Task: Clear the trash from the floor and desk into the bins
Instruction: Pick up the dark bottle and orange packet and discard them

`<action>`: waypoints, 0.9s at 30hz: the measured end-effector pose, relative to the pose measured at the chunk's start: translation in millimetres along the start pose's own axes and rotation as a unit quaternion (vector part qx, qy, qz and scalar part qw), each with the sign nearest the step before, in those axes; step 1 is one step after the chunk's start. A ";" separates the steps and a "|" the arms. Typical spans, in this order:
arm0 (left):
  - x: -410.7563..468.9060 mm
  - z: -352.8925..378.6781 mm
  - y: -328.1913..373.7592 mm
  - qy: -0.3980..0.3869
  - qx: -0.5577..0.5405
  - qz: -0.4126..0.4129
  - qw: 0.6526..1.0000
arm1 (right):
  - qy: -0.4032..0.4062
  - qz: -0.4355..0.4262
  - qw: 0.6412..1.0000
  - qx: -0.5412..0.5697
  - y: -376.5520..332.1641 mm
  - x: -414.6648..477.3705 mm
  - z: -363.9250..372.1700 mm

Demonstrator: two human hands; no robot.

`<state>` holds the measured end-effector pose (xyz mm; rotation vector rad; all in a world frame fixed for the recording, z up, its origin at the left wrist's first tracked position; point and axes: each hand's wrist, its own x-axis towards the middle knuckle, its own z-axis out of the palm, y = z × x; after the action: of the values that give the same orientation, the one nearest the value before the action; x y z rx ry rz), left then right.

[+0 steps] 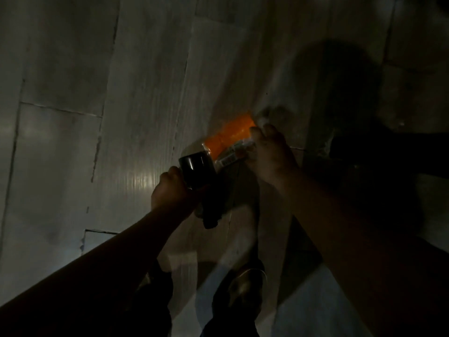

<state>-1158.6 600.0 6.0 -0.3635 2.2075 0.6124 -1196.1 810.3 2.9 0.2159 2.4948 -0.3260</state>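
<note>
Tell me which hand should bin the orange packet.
Right. The right hand grips the orange packet; the left hand is busy holding a dark cylinder. No bin shows.

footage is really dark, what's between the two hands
In the head view, an orange packet spans the gap: the right hand pinches one end, and the other end reaches the dark cylinder that the left hand holds.

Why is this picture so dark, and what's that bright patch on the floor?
Head view: the room is dim, so most detail is lost; the bright patch is glare on the floor beside the left hand, which grips a dark container; the orange packet held by the right hand looks slightly blurred; a large shadow darkens the upper right.
</note>
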 end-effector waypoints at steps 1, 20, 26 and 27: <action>5.6 4.2 -0.2 0.005 -0.010 0.001 1.000 | 0.011 -0.006 1.000 -0.002 0.5 9.1 5.1; 16.0 2.4 -6.0 0.036 -0.115 0.003 0.993 | 0.006 0.030 0.996 0.082 -15.9 25.9 23.3; -30.7 -45.8 19.5 0.059 -0.091 0.012 0.994 | 0.053 0.066 0.985 0.149 -33.1 -24.3 -43.4; -42.4 -56.1 26.1 0.063 -0.087 0.004 0.994 | 0.052 0.076 0.984 0.152 -36.9 -34.7 -57.3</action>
<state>-1178.4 594.3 78.1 -0.4955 2.2831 0.8094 -1208.2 788.4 75.2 0.5584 2.5011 -0.6468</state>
